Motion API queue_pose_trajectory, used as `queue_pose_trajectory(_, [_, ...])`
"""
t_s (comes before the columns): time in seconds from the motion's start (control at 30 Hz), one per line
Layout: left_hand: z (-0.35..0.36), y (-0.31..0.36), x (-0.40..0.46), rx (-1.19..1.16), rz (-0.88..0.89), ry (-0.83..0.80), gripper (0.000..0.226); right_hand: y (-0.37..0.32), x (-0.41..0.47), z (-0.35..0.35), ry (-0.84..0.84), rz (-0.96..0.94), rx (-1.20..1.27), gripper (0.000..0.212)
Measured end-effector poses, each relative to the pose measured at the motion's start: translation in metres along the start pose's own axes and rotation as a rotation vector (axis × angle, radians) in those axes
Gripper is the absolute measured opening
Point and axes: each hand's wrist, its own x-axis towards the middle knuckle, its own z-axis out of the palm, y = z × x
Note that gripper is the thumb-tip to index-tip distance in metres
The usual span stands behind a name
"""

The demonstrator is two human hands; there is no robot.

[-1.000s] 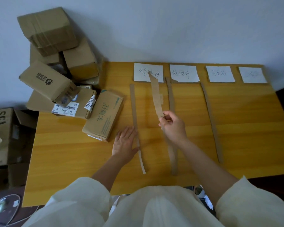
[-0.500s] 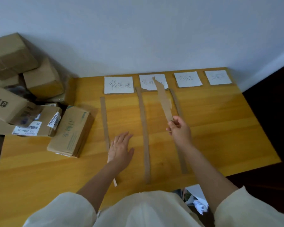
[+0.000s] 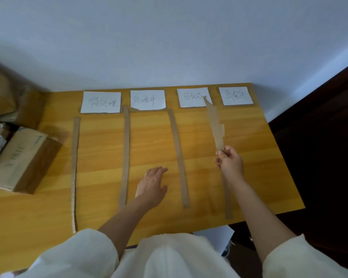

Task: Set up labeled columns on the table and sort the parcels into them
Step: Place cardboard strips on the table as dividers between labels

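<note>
Several white paper labels with handwriting lie along the far edge of the wooden table [image 3: 249, 177]; the leftmost label [image 3: 100, 102] and the rightmost label [image 3: 235, 95] frame the row. Long cardboard strips lie as dividers: a left strip [image 3: 75, 167], a second strip [image 3: 125, 157], a third strip [image 3: 179, 157] and a fourth strip [image 3: 227, 199] partly under my right arm. My right hand [image 3: 230, 162] pinches the lower end of a ragged cardboard strip [image 3: 214, 123] raised over the table between the two right labels. My left hand [image 3: 152, 184] rests flat on the table.
Cardboard parcels sit at the table's left: a box with green print [image 3: 18, 161] and others behind it [image 3: 0, 93]. A white wall rises behind the table. Dark floor lies to the right, white paper [image 3: 215, 237] below the near edge.
The view has swung right. My right hand has carried the ragged strip rightward, from over the second label to near the third and fourth. My left hand has shifted right between the middle strips.
</note>
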Motion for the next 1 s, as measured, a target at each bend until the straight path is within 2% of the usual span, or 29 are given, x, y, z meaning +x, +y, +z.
queue_pose_trajectory(0.17, [0.018,0.046,0.013,0.048,0.036,-0.052,0.060,0.010,0.034,-0.034,-0.014,0.073,0.044,0.014])
queue_pose_trajectory(0.4, [0.039,0.091,0.038,0.249,0.096,-0.187,0.067,0.033,0.077,-0.056,-0.075,0.220,0.061,0.013])
queue_pose_trajectory(0.5, [0.046,0.099,0.044,0.300,0.097,-0.225,0.067,0.041,0.093,-0.059,-0.077,0.247,-0.026,0.008])
queue_pose_trajectory(0.8, [0.058,0.113,0.055,0.389,0.098,-0.276,0.069,0.052,0.115,-0.060,-0.080,0.284,-0.241,0.013])
queue_pose_trajectory(0.9, [0.060,0.115,0.056,0.392,0.097,-0.272,0.071,0.049,0.115,-0.062,-0.084,0.263,-0.311,0.026])
queue_pose_trajectory(1.0, [0.063,0.117,0.056,0.388,0.093,-0.250,0.073,0.049,0.112,-0.066,-0.039,0.152,-0.472,0.033])
